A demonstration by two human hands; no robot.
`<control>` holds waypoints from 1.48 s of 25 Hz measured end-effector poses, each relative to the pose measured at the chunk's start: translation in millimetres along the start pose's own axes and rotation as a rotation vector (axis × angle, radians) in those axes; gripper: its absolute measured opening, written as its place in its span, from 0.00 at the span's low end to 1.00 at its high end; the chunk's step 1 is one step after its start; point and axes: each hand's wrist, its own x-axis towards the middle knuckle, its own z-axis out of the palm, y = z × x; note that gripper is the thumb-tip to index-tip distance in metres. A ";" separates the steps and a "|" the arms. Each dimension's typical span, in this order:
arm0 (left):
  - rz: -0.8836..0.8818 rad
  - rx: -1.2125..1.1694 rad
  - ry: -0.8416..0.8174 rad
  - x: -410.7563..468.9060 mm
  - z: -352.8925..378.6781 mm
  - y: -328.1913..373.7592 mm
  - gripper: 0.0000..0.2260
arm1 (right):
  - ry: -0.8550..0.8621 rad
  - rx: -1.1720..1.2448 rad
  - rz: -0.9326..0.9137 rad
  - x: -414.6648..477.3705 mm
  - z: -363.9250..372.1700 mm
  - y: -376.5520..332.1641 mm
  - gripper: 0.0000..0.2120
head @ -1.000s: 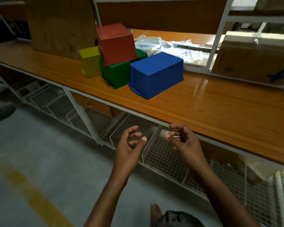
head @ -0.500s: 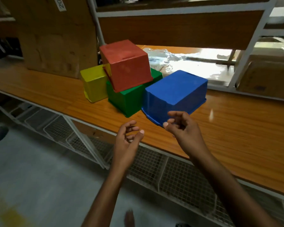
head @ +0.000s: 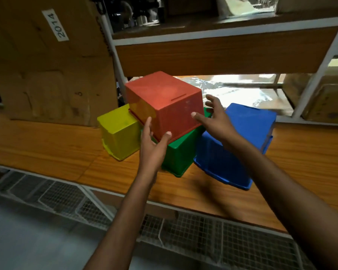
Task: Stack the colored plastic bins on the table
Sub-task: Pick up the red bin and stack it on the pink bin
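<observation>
Head camera view: both hands, which hung loosely curled below the table edge a second ago, now reach up to the red bin (head: 162,102). The left hand (head: 152,145) is open, thumb and fingertips at the bin's near lower corner. The right hand (head: 216,118) is spread, thumb on the bin's right face, not yet clamped. The red bin sits upside down and tilted on the green bin (head: 180,152), between the hands. A yellow bin (head: 118,133) lies left of the left hand; a blue bin (head: 248,129) lies under the right forearm. Lifting the red bin likely comes next.
</observation>
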 end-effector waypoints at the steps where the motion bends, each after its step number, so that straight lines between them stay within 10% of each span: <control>1: 0.001 0.016 -0.005 12.6 0.8 -1.9 0.35 | 0.005 -0.020 0.013 15.1 5.5 4.3 0.38; 9: -0.056 0.158 -0.020 60.2 19.4 -28.2 0.43 | -0.159 0.048 0.112 67.5 15.4 32.0 0.42; 17: 0.306 0.026 0.148 70.4 -4.3 31.7 0.29 | -0.197 0.119 -0.292 80.0 -31.9 -13.1 0.55; 28: 0.419 -0.101 -0.028 59.0 11.3 94.7 0.23 | 0.148 -0.471 -0.628 48.6 -66.3 -36.1 0.62; 37: 0.498 -0.070 -0.218 49.5 60.3 98.5 0.22 | 0.201 -0.746 -0.550 15.5 -132.1 -30.6 0.60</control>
